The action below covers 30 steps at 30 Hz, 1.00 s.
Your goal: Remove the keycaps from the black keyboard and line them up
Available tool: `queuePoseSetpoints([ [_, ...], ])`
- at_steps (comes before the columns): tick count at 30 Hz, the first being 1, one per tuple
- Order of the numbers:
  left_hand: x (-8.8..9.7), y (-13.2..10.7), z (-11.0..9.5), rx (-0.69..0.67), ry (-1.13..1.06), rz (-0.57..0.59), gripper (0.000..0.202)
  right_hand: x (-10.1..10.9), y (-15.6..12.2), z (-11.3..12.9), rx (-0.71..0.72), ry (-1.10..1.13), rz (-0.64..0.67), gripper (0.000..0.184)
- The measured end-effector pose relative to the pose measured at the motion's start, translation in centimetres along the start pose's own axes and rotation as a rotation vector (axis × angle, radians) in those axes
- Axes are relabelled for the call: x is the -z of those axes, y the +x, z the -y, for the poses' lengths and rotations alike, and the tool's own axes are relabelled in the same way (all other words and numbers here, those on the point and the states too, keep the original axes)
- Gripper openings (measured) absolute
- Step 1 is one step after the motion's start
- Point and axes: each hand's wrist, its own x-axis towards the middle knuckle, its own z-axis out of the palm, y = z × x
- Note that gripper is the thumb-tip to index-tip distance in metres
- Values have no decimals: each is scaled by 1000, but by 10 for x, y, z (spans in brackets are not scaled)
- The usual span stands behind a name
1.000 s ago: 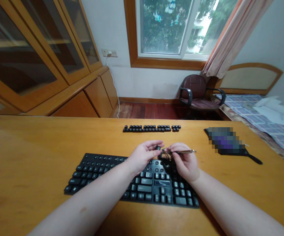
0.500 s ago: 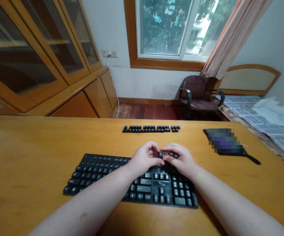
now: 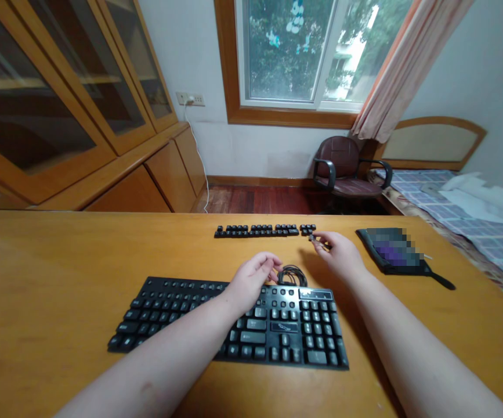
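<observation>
1. My right hand (image 3: 342,256) pinches a keycap (image 3: 311,238) and a tool (image 3: 328,247) beside the key rows (image 3: 260,231).
2. My left hand (image 3: 251,283), loosely open, hangs over the keyboard (image 3: 283,328) on the worktop (image 3: 60,255).

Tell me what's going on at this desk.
A person is working around a black keyboard with keys missing from its far rows. Their right hand holds a small tool, its tip by the right end of the loose keycaps lined up across the desk. The left hand is loosely curled at the keyboard's far edge, beside the coiled cable, with nothing visible in it.
</observation>
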Motion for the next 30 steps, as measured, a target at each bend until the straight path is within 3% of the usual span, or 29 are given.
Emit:
queuePoseSetpoints([
  [3,0,1,1,15,25,-20,40,-9,9,-29,-170,-202,140,27],
  [7,-1,1,2,16,47,-28,39,-19,13,-42,-221,-263,211,31],
  [17,-2,1,1,10,79,-37,39,-21,12,-41,-248,-259,110,31],
  [20,-2,1,1,8,88,-37,38,-20,10,-39,-206,-263,126,27],
  [30,-2,1,2,3,91,-31,41,-19,10,-36,-233,-255,153,35],
])
